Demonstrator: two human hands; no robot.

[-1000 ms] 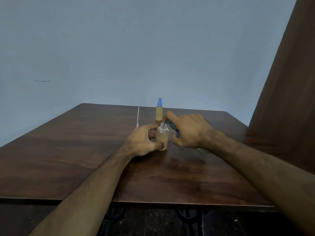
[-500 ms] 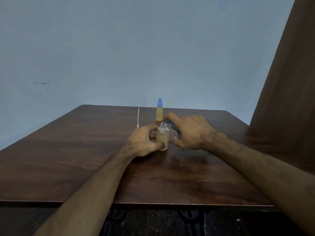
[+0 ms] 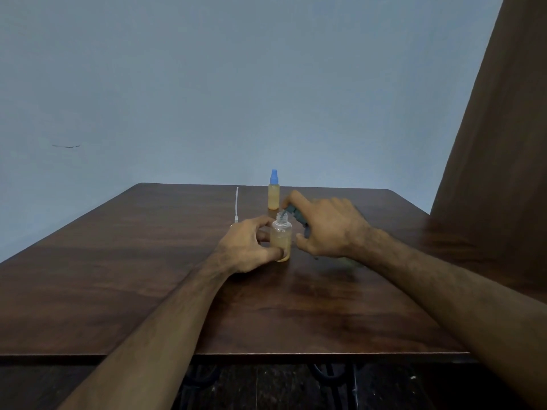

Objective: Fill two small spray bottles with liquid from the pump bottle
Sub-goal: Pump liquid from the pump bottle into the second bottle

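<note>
Plastic, small and light, the open spray bottle (image 3: pixel 281 238) stands on the desk (image 3: pixel 118 276) between my hands and would tip easily, so my left hand (image 3: pixel 248 247) grips its lower body. My right hand (image 3: pixel 328 229) curls around the dark pump bottle (image 3: pixel 297 216), spout at the open neck. Beyond them stands a capped bottle (image 3: pixel 273 190).

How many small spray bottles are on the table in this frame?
2. An open one stands near the table's middle, gripped by the left hand. A blue-capped one stands upright behind it, toward the far edge. None seems hidden, though the right hand covers some tabletop.
</note>
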